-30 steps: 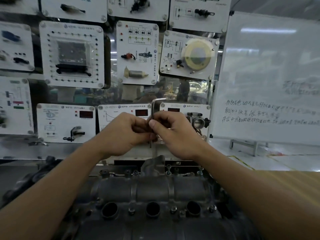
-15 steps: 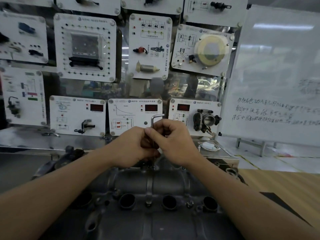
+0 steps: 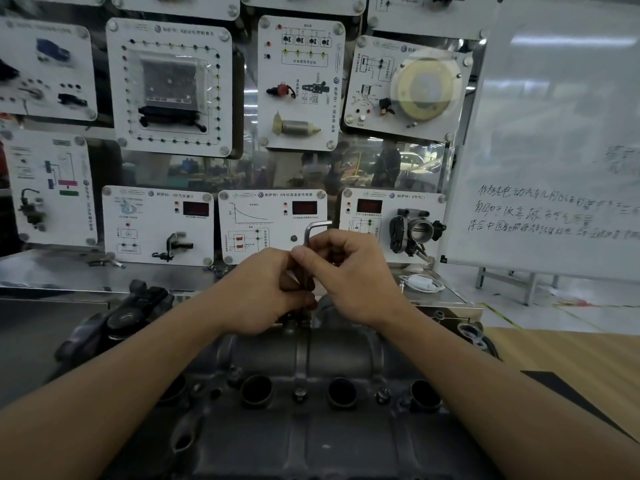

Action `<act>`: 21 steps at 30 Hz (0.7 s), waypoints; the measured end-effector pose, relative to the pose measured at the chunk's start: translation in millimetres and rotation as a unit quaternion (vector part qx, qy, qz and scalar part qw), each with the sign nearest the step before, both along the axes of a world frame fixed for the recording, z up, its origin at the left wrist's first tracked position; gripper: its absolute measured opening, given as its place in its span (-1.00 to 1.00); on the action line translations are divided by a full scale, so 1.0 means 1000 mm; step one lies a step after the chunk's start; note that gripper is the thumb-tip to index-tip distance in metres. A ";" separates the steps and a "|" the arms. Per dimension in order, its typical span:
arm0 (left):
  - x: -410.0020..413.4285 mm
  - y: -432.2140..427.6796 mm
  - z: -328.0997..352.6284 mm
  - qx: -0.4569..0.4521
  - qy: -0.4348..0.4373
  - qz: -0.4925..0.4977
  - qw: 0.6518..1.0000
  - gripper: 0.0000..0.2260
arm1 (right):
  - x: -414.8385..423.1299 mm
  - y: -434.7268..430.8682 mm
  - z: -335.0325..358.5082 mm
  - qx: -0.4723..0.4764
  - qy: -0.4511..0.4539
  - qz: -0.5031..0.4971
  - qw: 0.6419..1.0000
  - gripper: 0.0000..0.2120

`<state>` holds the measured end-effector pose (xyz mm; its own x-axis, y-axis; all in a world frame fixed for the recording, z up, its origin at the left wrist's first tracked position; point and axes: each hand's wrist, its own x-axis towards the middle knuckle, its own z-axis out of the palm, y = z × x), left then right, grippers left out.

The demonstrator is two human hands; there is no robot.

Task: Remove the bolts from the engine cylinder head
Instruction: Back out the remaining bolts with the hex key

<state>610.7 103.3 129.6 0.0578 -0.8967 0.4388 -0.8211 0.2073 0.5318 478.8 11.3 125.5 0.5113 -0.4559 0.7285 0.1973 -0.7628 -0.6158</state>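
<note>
Both hands at work over the engine cylinder head (image 3: 339, 351), head view. An L-shaped hex key (image 3: 317, 224) is being held upright above the far edge of the head; its short arm is pointing to the right above the hands, and its long shaft is running down between them. The left hand (image 3: 259, 292) is being kept curled, its fingers being closed round the lower part of the shaft; the right hand (image 3: 353, 275) is likewise being kept curled, the shaft being pinched higher up between thumb and fingers; the two hands are touching each other. The lower tip of the key is being hidden by the fingers, so whether it is seated in a bolt cannot be told. The cylinder head is lying directly below the hands, dark grey and running from left to right; three round wells (image 3: 257, 391) are being shown open along its near side, and bolts (image 3: 299, 397) are being seen seated between them. Behind, white training panels (image 3: 169, 88) are being displayed on a wall, one carrying a throttle body (image 3: 417, 230); a whiteboard (image 3: 554, 116) with handwriting is standing at the right; a white cable bundle (image 3: 420, 283) is lying just beside the right hand's far side; a wooden surface (image 3: 571, 355) is showing at the right edge.
</note>
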 end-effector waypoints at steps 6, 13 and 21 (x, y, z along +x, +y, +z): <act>0.002 0.002 -0.001 -0.008 -0.017 0.017 1.000 -0.86 | -0.003 0.005 -0.003 0.014 -0.017 0.021 1.000 -0.90; 0.000 0.010 0.001 -0.021 -0.039 0.013 0.999 -0.85 | -0.011 0.010 -0.003 -0.009 0.002 0.043 0.999 -0.92; -0.003 0.011 0.005 -0.025 -0.029 0.016 0.999 -0.74 | -0.011 0.010 0.000 -0.014 0.021 0.052 0.998 -0.93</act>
<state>607.5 114.6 134.2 0.0592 -0.8719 0.4861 -0.8569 0.2054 0.4727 467.7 21.3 125.4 0.5845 -0.3782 0.7179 0.2509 -0.7572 -0.6031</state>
